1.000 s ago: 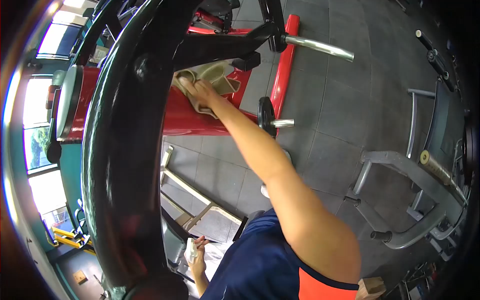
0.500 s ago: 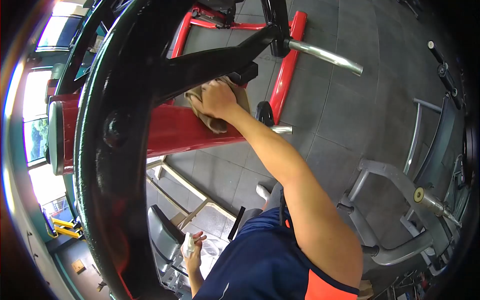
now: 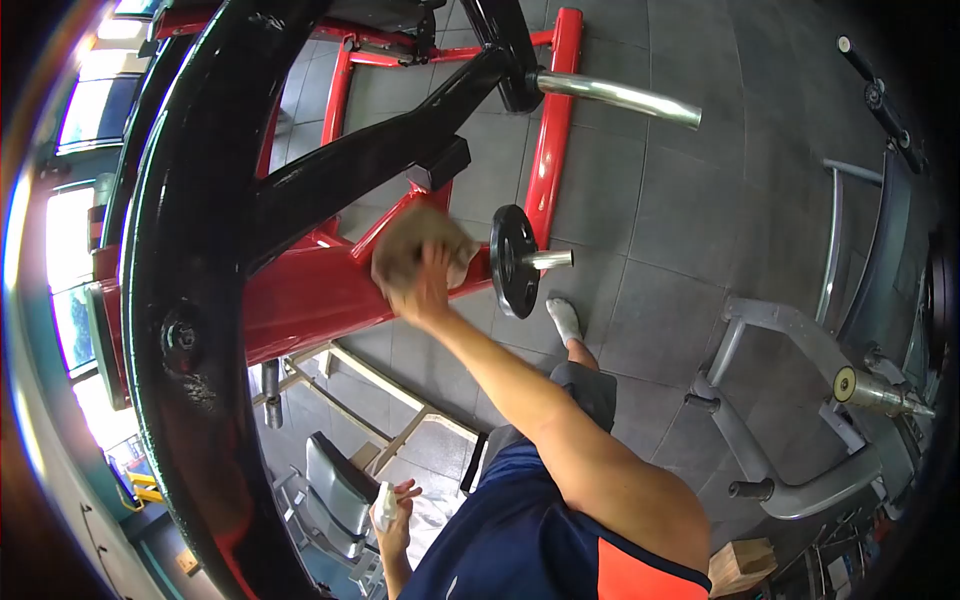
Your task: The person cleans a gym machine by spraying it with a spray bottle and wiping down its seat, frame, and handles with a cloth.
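My right hand (image 3: pixel 428 288) presses a brown cloth (image 3: pixel 408 240) against the red beam (image 3: pixel 320 308) of a gym machine; the fingers are somewhat blurred by motion. Just right of the cloth, a black weight plate (image 3: pixel 513 262) sits on a short metal peg. Low in the view, my left hand (image 3: pixel 396 525) grips a white object that looks like a spray bottle (image 3: pixel 386 505), largely hidden by the hand. Some of its fingers stick out to the right. That hand is near a black padded seat (image 3: pixel 336 484).
A thick black machine arm (image 3: pixel 200 300) crosses the left side, close to me. A bare metal bar (image 3: pixel 620 98) juts out above the red frame (image 3: pixel 556 150). Grey gym equipment (image 3: pixel 770 400) stands at the right. A cardboard box (image 3: pixel 742 566) is at the lower right.
My right hand and the cloth have moved down along the red beam, turning over its near end. The view has shifted, showing more of the weight plate and a foot. My left hand keeps its hold.
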Motion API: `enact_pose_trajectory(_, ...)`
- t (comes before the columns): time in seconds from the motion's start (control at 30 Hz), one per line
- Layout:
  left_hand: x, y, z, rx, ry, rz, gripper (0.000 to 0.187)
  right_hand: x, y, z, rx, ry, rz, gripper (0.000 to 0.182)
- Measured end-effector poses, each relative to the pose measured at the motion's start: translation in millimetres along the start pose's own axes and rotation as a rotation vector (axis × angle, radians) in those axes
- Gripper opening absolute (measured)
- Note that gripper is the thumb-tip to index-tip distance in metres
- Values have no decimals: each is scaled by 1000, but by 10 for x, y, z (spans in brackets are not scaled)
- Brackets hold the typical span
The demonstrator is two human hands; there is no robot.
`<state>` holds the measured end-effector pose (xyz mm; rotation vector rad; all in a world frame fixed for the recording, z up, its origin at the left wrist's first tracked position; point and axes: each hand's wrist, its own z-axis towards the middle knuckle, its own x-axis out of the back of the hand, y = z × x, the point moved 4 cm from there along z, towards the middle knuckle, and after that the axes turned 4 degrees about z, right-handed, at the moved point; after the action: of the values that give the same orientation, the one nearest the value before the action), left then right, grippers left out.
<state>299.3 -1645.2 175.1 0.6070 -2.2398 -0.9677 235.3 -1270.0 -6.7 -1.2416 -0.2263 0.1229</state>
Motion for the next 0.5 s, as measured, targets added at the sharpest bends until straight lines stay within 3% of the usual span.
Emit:
enact_pose_trajectory(0.03, 2, -3, -3, 5, 3, 4, 31, 37, -10, 297, -57, 45, -51, 46)
enact_pose_trajectory(0.07, 18, -5, -8, 11, 7, 8, 30, 44, -18, 500, -2, 323, 2, 45)
enact_pose_trajectory(0.13, 81, -38, -28, -7, 26, 77, 31, -3, -17, 441, 43, 291, -102, 54)
enact_pose_trajectory(0.23, 41, -29, -133, 34, 77, 97, 32, -60, -63, 129, -9, 160, -87, 47)
enact_pose_trajectory(0.3, 6, -60, -97, 16, 36, 119, 30, -143, 110, -73, -57, 19, 59, 60)
enact_pose_trajectory(0.37, -71, -66, -60, 16, 11, 90, 30, 288, -259, 382, -164, 148, 308, 95)
enact_pose_trajectory(0.47, -101, -62, -89, 75, 22, 94, 32, 229, -236, 812, -90, 259, -27, 100)
enact_pose_trajectory(0.5, -70, -73, -99, 64, 32, 88, 31, 210, -292, 783, -124, 196, -66, 101)
